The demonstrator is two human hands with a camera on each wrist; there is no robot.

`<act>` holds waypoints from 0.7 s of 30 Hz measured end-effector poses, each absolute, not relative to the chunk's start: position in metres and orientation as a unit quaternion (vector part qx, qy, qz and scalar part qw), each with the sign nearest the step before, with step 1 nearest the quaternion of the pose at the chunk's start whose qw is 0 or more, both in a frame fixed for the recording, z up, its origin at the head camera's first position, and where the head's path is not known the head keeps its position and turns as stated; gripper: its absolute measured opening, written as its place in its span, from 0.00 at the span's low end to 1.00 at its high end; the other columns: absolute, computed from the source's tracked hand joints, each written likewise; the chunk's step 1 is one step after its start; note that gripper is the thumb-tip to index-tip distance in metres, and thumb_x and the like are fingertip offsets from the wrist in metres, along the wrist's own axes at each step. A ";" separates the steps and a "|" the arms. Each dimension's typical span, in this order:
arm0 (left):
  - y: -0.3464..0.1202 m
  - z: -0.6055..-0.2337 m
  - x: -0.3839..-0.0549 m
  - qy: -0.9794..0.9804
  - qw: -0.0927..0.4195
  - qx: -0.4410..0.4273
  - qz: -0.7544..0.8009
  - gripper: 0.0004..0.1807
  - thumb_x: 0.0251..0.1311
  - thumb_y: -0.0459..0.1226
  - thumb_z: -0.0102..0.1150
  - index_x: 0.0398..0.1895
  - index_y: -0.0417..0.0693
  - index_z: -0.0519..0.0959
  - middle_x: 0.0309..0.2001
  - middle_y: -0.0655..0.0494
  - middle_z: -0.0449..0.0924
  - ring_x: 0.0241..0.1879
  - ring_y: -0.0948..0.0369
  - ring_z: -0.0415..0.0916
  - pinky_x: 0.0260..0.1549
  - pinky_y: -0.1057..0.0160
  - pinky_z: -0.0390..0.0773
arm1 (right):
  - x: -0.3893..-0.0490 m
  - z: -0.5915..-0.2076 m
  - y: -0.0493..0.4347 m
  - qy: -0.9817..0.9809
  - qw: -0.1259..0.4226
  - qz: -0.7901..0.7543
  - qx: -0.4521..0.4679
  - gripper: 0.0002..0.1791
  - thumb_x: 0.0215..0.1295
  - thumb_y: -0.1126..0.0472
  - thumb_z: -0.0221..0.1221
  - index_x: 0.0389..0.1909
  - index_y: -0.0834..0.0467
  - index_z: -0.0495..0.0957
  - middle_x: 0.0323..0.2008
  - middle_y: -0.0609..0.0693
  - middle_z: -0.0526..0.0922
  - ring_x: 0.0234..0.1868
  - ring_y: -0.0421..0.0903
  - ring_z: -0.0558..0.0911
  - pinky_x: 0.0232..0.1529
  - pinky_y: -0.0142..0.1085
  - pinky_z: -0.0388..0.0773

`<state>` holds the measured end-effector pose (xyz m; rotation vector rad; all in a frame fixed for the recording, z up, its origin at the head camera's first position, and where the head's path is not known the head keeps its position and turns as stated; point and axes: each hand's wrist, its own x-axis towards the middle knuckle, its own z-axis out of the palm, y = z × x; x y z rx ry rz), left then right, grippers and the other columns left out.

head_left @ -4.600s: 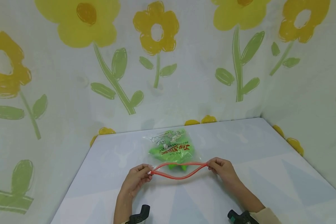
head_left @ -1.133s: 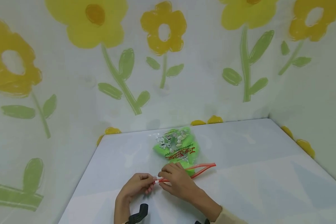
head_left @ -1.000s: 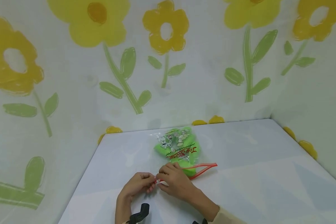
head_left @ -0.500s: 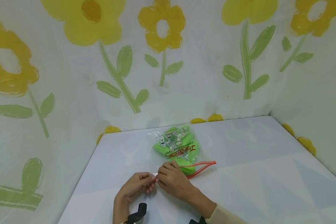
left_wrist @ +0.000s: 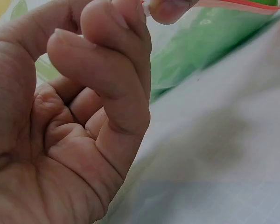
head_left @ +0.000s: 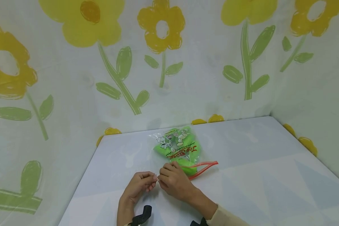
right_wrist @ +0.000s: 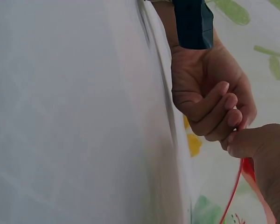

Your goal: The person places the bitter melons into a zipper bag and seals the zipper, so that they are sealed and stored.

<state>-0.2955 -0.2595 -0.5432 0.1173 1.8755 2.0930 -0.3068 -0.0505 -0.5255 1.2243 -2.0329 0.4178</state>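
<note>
A clear zip-top plastic bag (head_left: 183, 149) with printed cartoon figures and red lettering lies on the table, bright green contents inside. Its red zip strip (head_left: 204, 169) faces me, the two strands apart toward the right end. My left hand (head_left: 137, 187) pinches the strip's left end between thumb and fingers. Right beside it, my right hand (head_left: 177, 182) pinches the strip too, fingertips almost meeting the left ones. A small white piece (left_wrist: 146, 8) shows between the fingertips in the left wrist view. The right wrist view shows the red strip (right_wrist: 233, 196) running out from the pinching fingers.
The white table (head_left: 260, 175) has pale blue triangles on it. Behind and at the sides hangs a white cloth (head_left: 197, 75) printed with yellow flowers. Dark wrist-camera mounts (head_left: 142, 216) sit on both wrists.
My right hand left the strip's right end and moved left to pinch beside my left hand. The strip's right end now hangs free. Over the last half second, little has shifted.
</note>
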 end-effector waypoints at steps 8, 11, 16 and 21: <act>-0.258 -0.544 -0.295 0.649 0.141 0.026 0.747 0.04 0.62 0.32 0.64 0.30 0.40 0.82 0.21 0.54 0.77 0.18 0.65 0.70 0.16 0.72 0.66 | -0.310 -0.524 -0.047 -0.780 0.377 0.154 0.474 0.05 0.51 0.62 0.73 0.28 0.51 0.86 0.27 0.41 0.77 0.38 0.41 0.75 0.46 0.37 0.70; -0.258 -0.545 -0.294 0.647 0.138 0.026 0.749 0.05 0.63 0.32 0.63 0.29 0.41 0.82 0.21 0.55 0.77 0.18 0.65 0.70 0.16 0.72 0.67 | -0.311 -0.523 -0.045 -0.781 0.376 0.153 0.475 0.05 0.52 0.62 0.72 0.27 0.51 0.85 0.27 0.41 0.76 0.39 0.41 0.75 0.46 0.36 0.70; -0.258 -0.544 -0.294 0.648 0.135 0.029 0.749 0.05 0.63 0.32 0.63 0.29 0.42 0.82 0.21 0.56 0.76 0.18 0.66 0.69 0.16 0.72 0.67 | -0.311 -0.522 -0.039 -0.787 0.362 0.159 0.474 0.04 0.53 0.62 0.71 0.28 0.51 0.86 0.27 0.40 0.76 0.40 0.41 0.74 0.46 0.36 0.69; -0.258 -0.541 -0.295 0.649 0.133 0.020 0.749 0.04 0.62 0.31 0.63 0.30 0.41 0.82 0.21 0.56 0.76 0.18 0.66 0.69 0.15 0.72 0.66 | -0.310 -0.518 -0.033 -0.787 0.359 0.161 0.475 0.04 0.52 0.61 0.72 0.27 0.51 0.86 0.28 0.40 0.77 0.41 0.41 0.75 0.47 0.36 0.69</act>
